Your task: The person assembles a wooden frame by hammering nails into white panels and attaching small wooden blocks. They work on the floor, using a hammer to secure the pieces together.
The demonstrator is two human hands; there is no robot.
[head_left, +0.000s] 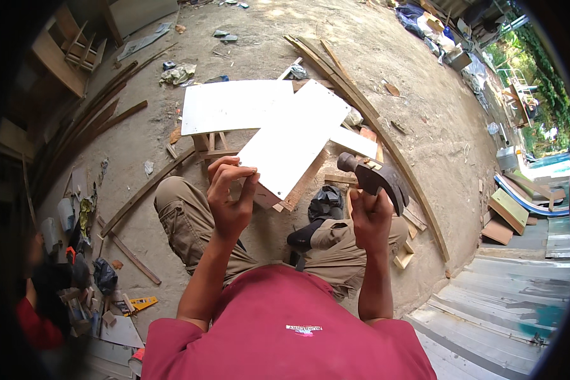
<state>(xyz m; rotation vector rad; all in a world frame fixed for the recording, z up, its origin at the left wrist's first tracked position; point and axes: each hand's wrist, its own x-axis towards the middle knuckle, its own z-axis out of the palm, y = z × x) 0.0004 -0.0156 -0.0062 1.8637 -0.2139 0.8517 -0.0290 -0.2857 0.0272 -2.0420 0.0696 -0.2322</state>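
Observation:
My right hand is wrapped round the handle of a claw hammer, raised to the right of a white board. The hammer's dark metal head points left and its claw curves down on the right. My left hand is at the near-left corner of that white board, thumb and forefinger drawn together just over its surface. Whatever is in this pinch is too small to make out. The board tops a box-like wooden piece, with small dark nail spots at its corners. Another white panel lies beyond it, to the left.
Long timber strips lie on the dirt floor at right. A black plastic bag sits between my legs. At lower left are a yellow-handled saw, wood scraps and part of another person. Corrugated metal sheets cover the lower right.

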